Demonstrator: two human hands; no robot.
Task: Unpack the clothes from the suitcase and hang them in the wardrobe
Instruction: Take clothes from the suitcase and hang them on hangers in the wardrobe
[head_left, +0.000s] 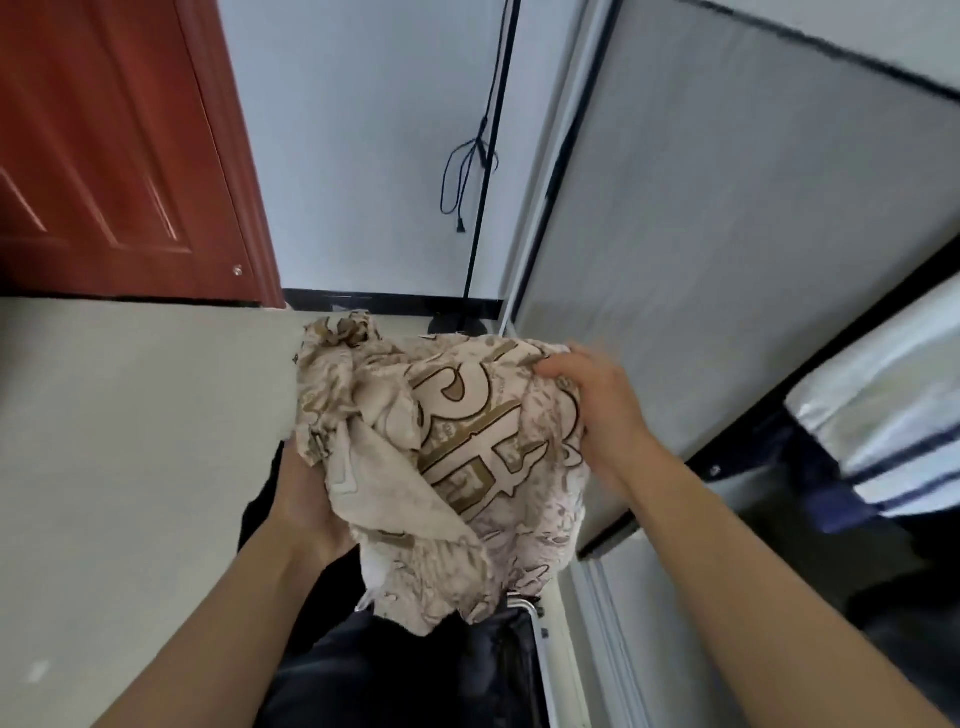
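Both bare forearms reach up from the lower corners and converge toward the middle. The left forearm (208, 623) rises from the lower left with a straight wrist. The left grip (306, 493) is turned palm inward and holds the lower left side of the bunched garment (467, 447), its fingers hidden behind the cloth. The right forearm (753, 582) comes in from the lower right. The right grip (597, 410) shows the back of the hand to the camera, fingers (553, 370) curled over the garment's upper right edge and gripping it. The two grips are apart, with cloth between them.
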